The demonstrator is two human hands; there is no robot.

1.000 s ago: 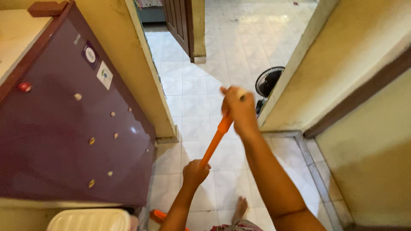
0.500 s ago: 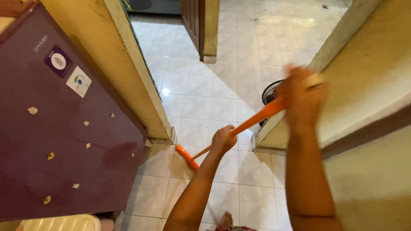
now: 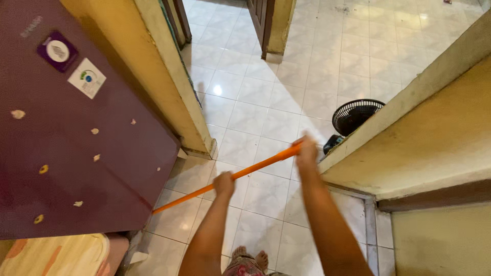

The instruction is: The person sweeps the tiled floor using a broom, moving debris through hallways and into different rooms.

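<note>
Fingers of left hand (image 3: 224,182) wrap orange broom handle (image 3: 255,167) mid-shaft; right hand (image 3: 306,153) grips upper end. Handle slants down-left toward purple fridge (image 3: 76,148), left hand nearer low end.

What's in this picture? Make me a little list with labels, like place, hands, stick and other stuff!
Place: doorway with a white tiled floor and yellow walls
Left hand: wrapped around the middle of the orange stick
Right hand: gripping the stick's upper end, a bit blurred
Stick: long, slanting down to the left; its lower end goes out of sight by the purple fridge
Fridge: stickers and small magnets on its door
Black fan: on the floor past the right wall
Feet: bare, at the bottom edge
</note>
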